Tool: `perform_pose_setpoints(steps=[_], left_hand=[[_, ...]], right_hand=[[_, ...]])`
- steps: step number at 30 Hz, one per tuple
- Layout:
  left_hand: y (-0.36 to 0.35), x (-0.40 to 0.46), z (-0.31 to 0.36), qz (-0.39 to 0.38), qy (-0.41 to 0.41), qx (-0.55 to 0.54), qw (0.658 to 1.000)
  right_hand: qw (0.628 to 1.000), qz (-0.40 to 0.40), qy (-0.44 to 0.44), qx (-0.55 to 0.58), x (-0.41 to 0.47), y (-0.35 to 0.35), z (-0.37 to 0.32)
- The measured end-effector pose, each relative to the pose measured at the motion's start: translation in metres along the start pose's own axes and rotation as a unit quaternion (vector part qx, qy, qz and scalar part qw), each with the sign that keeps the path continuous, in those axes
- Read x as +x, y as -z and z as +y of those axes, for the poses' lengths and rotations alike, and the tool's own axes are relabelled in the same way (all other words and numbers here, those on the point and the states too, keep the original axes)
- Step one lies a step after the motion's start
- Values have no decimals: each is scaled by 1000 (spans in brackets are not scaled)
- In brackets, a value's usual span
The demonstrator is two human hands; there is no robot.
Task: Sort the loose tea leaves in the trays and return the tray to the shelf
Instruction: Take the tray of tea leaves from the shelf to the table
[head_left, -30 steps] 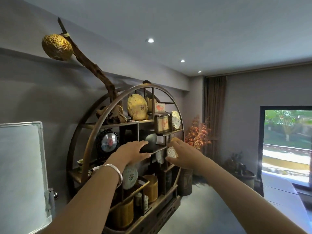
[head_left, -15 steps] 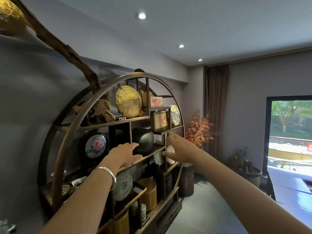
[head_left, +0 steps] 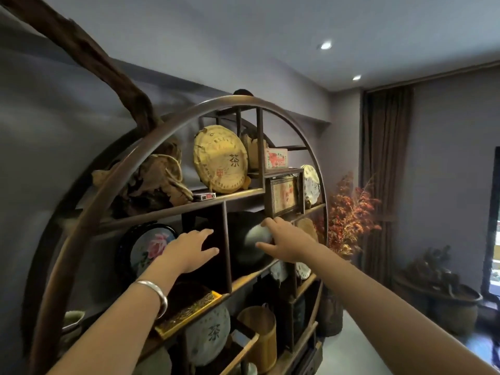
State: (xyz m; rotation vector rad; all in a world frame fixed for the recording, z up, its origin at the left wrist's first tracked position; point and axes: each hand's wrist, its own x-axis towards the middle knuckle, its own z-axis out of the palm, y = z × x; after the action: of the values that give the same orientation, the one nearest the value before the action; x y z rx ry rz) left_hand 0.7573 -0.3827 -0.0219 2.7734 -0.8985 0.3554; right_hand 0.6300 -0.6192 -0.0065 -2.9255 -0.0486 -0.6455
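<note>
The round wooden shelf fills the view. In its middle compartment sits a dark tray. The right hand touches the tray's right edge, fingers spread; the left hand reaches left of it, fingers relaxed, holding nothing.

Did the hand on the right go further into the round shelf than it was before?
Yes. The right hand was by the post under the framed picture; now it has reached left, its fingers on the dark round pot.
</note>
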Motion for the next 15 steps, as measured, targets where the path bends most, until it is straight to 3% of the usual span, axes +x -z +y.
perform_pose_setpoints(steps=[6, 15], left_hand=[[-60, 27, -53, -37, 14, 13, 999], [-154, 10, -101, 29, 99, -12, 995]], right_hand=[[998, -35, 24, 49, 63, -95, 22], [976, -54, 191, 87, 139, -239, 50]])
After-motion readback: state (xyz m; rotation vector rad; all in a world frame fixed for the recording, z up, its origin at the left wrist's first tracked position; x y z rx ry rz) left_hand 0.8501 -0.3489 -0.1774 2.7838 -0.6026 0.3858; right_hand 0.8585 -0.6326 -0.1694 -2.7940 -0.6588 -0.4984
